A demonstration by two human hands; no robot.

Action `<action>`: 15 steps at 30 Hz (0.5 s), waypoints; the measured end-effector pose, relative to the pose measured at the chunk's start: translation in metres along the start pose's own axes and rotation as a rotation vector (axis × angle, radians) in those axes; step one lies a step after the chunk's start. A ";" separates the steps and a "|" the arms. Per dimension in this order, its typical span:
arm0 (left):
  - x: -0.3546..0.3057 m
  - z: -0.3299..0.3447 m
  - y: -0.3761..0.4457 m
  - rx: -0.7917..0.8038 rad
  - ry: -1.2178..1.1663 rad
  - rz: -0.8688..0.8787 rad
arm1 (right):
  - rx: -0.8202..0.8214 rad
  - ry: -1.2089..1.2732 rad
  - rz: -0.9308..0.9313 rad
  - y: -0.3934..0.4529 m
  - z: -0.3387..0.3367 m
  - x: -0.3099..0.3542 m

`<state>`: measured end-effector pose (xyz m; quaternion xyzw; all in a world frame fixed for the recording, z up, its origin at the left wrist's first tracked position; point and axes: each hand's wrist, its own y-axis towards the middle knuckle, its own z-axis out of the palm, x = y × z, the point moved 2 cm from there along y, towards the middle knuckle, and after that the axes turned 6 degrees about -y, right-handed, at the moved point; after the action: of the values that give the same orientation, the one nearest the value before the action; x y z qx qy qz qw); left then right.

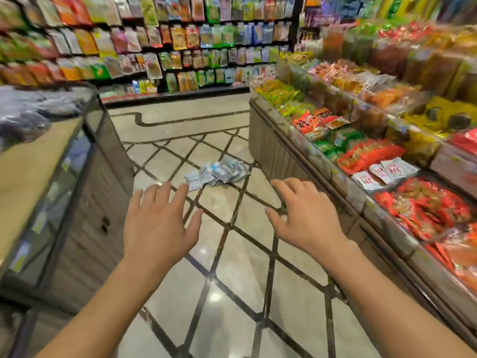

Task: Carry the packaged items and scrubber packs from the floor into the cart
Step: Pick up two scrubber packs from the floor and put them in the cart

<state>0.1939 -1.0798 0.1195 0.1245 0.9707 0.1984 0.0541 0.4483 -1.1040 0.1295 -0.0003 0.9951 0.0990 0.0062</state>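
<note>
A small heap of pale blue, grey and white packaged items (218, 173) lies on the tiled floor in the aisle, close to the corner of the right display counter. My left hand (158, 223) and my right hand (304, 215) are stretched out in front of me, palms down, fingers spread, holding nothing. Both hands are nearer to me than the heap and do not touch it. No cart is in view.
A glass-edged counter (77, 182) with dark bagged goods stands on the left. On the right runs a long counter (296, 161) filled with red, green and yellow snack packs. A wall of hanging packets (167, 42) closes the far end. The tiled aisle floor (232, 267) runs between the counters.
</note>
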 end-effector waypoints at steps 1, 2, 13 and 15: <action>0.005 0.007 0.017 -0.008 0.006 -0.015 | -0.002 0.014 -0.005 0.021 0.004 -0.001; 0.009 0.014 0.034 -0.014 0.009 -0.030 | -0.003 0.023 -0.013 0.043 0.008 -0.002; 0.083 0.098 0.196 -0.030 -0.008 -0.127 | -0.007 0.066 -0.103 0.260 0.063 0.023; 0.099 0.120 0.227 -0.038 -0.007 -0.142 | -0.009 0.054 -0.103 0.299 0.078 0.028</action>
<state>0.1675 -0.8068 0.0950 0.0551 0.9730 0.2119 0.0737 0.4207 -0.7958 0.1111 -0.0540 0.9931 0.1030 -0.0155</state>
